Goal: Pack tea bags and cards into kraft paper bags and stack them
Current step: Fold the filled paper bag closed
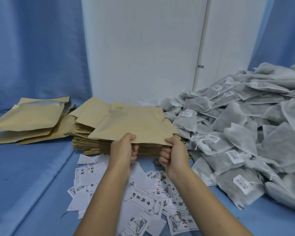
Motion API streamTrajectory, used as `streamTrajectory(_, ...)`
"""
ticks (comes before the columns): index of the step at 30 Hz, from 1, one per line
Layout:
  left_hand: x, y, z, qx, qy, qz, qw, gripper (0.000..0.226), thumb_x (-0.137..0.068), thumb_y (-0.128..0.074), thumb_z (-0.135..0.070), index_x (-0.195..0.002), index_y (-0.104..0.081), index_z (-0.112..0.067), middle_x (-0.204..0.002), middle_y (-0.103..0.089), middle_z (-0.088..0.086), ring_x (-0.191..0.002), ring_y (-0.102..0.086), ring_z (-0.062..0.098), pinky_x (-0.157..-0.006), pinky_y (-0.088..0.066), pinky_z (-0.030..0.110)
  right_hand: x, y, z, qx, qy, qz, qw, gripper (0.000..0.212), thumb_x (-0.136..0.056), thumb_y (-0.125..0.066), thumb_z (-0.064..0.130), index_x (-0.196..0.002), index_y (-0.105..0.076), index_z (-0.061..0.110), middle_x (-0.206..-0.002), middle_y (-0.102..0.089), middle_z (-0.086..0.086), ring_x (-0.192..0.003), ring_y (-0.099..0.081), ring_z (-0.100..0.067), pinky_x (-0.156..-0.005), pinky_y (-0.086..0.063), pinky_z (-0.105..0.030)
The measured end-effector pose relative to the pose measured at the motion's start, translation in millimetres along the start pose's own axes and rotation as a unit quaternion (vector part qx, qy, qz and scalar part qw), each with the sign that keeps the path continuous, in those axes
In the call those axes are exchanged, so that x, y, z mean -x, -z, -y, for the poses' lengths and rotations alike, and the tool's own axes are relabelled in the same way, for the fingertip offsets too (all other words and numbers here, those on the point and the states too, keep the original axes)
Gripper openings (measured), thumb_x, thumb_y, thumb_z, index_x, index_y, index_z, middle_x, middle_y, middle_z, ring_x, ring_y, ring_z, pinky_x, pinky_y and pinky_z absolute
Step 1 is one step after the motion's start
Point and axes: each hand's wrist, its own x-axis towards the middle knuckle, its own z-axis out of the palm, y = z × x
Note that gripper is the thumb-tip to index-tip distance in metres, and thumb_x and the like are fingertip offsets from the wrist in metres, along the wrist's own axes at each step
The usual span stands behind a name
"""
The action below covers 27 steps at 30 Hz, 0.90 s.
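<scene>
One head-worn view (wide-angle) faces forward and down — near the blue tabletop (pixel 32 167).

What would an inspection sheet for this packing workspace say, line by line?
Surface: blue cloth, wrinkled.
Job's things: stack of kraft bags centre; top kraft bag raised at its near edge; tea bags heaped right; cards scattered nearest; separate kraft bags left.
Clutter: small scraps on the cloth.
Grips: left hand and right hand each pinch the top kraft bag's near edge.
Cables: nothing seen.
Surroundings: white panel behind, blue curtain either side.
</scene>
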Motion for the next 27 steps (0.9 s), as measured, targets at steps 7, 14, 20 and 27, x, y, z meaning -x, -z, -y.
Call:
streamTrajectory(7, 0.4, 0.2, -3.4, 0.060, -0.034, -0.031, 0.997, 0.015, -0.099, -0.041, -0.013, -0.101, -0.053, -0.005, -0.088, -0.062, 0.014, -0.062, -0.066, 0.019, -0.041, -0.050, 0.020, 1.2, 0.0, -5.1, 0.013, -0.035, 0.042, 0.998, 0.020, -0.098, -0.039, 0.014, -0.077, -0.040, 0.014, -0.039, -0.026, 0.008, -0.031, -0.021, -0.006, -0.035, -0.014, -0.017)
streamTrajectory(14, -6.0, 8.3, -8.3, 0.129, -0.105, -0.027, 0.986, 0.051, -0.094, -0.036, 0.007, -0.140, -0.034, -0.016, -0.127, -0.054, 0.011, -0.108, -0.058, 0.027, -0.049, -0.055, 0.028, 4.0, -3.6, -6.3, 0.076, 0.023, 0.053, 0.995, 0.016, -0.100, -0.048, 0.017, -0.100, -0.057, 0.005, -0.078, -0.068, -0.012, -0.049, -0.066, -0.017, -0.042, -0.049, -0.020)
streamTrajectory(20, -10.7, 28.1, -35.3, 0.203, -0.149, -0.043, 0.967, 0.045, -0.095, -0.039, 0.004, -0.132, -0.044, -0.020, -0.112, -0.060, 0.002, -0.096, -0.060, 0.018, -0.049, -0.055, 0.030, 7.8, -34.9, -5.9, 0.039, -0.008, 0.145, 0.989, 0.018, -0.099, -0.049, 0.015, -0.112, -0.056, 0.005, -0.079, -0.074, -0.010, -0.069, -0.073, -0.025, -0.041, -0.050, -0.018)
streamTrajectory(27, -38.5, 88.4, -109.9, 0.298, -0.191, -0.016, 0.935, 0.038, -0.093, -0.050, 0.000, -0.127, -0.046, -0.018, -0.113, -0.064, 0.009, -0.099, -0.064, 0.025, -0.070, -0.058, 0.038, -7.0, -153.2, -20.0, 0.091, -0.024, 0.229, 0.969, 0.019, -0.102, -0.041, 0.016, -0.116, -0.051, 0.009, -0.097, -0.066, -0.015, -0.061, -0.071, -0.022, -0.041, -0.050, -0.019)
